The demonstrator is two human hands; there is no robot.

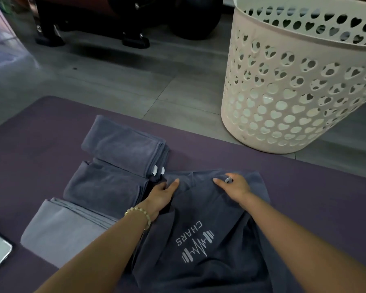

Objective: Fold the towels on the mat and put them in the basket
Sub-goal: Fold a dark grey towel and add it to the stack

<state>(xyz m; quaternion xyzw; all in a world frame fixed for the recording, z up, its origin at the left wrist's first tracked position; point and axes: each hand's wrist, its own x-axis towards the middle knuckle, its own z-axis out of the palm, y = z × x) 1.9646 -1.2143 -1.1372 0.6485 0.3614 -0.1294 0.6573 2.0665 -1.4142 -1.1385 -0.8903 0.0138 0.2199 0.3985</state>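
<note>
My left hand (162, 194) and right hand (235, 187) both pinch the far edge of the dark towel (199, 271). The basket (237, 85) stands at two o'clock and the folded towels (123, 144) lie at ten.

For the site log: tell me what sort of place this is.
Probably a gym or fitness studio: a purple exercise mat on the floor, a grey towel with a barbell logo, and a black equipment frame behind.

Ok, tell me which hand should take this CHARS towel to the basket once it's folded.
Right, probably. The right hand holds the CHARS towel on the side nearer the white basket; the left hand sits by the folded towels, farther away.
</note>
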